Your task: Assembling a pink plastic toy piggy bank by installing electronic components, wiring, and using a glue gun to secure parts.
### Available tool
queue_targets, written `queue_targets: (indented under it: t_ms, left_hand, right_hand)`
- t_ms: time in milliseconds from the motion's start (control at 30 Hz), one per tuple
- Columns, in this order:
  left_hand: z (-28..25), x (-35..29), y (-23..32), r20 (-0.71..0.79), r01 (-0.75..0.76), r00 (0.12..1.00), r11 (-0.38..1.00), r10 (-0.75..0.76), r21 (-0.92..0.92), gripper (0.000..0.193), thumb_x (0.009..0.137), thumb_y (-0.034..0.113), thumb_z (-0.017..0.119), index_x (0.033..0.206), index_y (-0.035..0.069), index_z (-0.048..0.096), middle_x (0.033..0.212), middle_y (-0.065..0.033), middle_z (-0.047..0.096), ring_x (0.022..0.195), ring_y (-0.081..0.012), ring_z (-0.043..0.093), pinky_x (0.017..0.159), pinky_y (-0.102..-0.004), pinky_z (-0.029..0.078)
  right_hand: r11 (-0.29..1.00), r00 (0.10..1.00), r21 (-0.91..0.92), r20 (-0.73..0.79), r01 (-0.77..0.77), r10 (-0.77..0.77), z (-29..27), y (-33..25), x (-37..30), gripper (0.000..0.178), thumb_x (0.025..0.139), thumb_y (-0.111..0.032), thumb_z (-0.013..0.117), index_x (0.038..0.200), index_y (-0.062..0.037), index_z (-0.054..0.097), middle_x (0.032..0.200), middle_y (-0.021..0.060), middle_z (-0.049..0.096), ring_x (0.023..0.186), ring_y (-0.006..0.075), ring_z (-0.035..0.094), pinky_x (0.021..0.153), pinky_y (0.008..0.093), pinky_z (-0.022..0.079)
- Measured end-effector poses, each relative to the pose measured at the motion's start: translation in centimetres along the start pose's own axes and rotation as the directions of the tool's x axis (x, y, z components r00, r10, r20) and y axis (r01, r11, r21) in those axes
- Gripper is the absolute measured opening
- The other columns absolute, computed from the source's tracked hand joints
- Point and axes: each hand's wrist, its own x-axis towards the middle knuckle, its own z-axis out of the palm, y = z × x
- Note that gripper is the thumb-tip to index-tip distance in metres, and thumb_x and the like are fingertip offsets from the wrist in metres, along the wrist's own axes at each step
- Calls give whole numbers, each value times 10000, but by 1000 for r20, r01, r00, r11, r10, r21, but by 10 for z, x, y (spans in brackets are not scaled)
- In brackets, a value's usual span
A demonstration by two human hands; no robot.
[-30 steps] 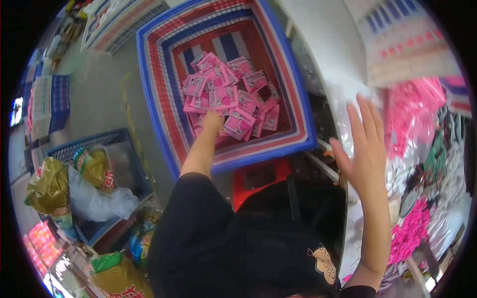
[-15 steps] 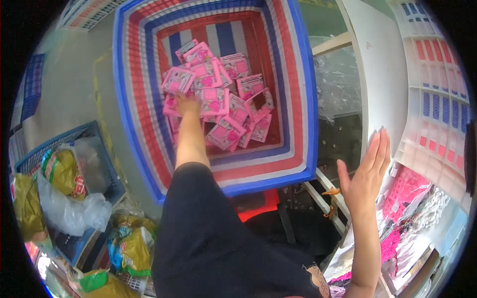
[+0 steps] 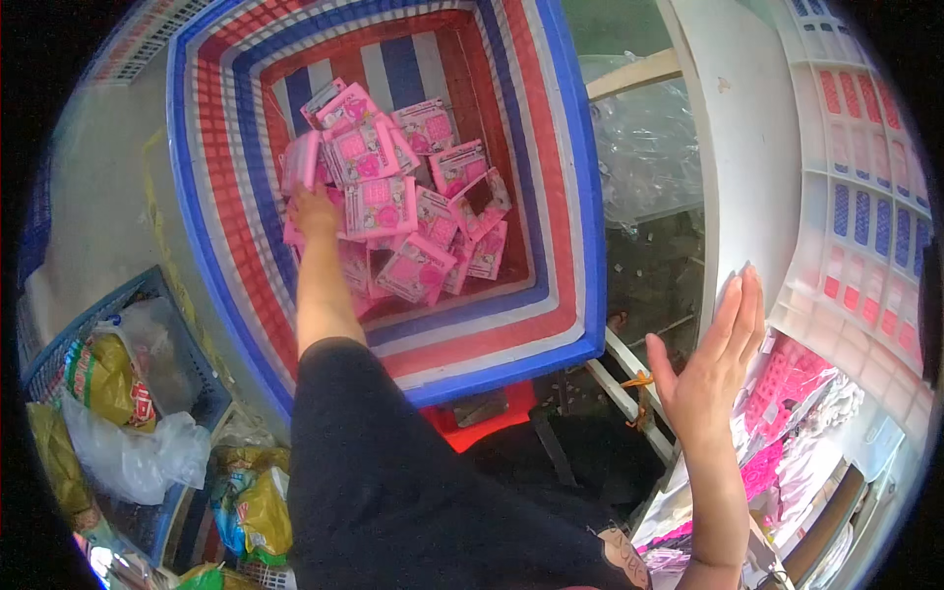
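Pink boxes | around left hand, closure and hold unclear | right hand apart, open-palmed, empty

packets inside the basket

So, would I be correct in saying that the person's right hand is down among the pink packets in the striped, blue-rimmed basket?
Not quite: the head view shows the person's left hand, not the right, down among the pink packets in the striped, blue-rimmed basket. The right hand is outside it, open.
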Motion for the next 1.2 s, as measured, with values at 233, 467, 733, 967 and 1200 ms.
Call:
queue_targets:
  t_ms: [233,467,733,967,1200]
  left_hand:
    - [-105,40,-70,-319,32,900,774,-298,-632,330,893,250,753,1200,137,707,1029,-172,682,909,-305,683,778,-408,551]
    - [-229,-67,-53,-148,-182,966,-155,-212,-971,186,962,61,691,1147,52,670,979,-29,688,834,-107,637,685,-247,502]
    - [-344,-252,54,-233,-35,898,-467,374,-883,201,942,-3,672,1134,48,643,1083,-39,649,945,-100,587,768,-238,465]
    - [-436,-440,178,-390,199,556,-573,734,-795,747,960,127,643,1590,27,253,1487,-161,451,1289,-278,543,1032,-409,496]
    - [-433,-554,254,-89,152,98,-103,991,-983,743,949,71,636,1582,-1,254,1274,-130,595,850,-128,598,715,-250,494]
  right_hand:
    - [999,999,30,-48,-13,14,0,2,-9,1040,706,-161,850,1531,77,264,1567,309,282,1424,502,307,1173,558,295]
    - [977,995,190,-8,99,-99,-21,24,-14,1008,822,-555,735,1523,50,336,1556,312,316,1435,493,301,1191,557,263]
    - [697,974,691,42,-190,223,-114,28,-82,601,898,-492,718,1250,-7,676,1118,221,717,999,332,698,877,407,542]
    - [-343,882,938,195,-40,430,-74,15,-291,417,986,-161,669,1365,-21,566,918,64,694,704,108,672,607,261,561]
    - [-335,690,924,122,183,714,-59,16,-437,421,971,-144,682,1347,-3,555,1009,50,685,814,113,681,641,269,568]
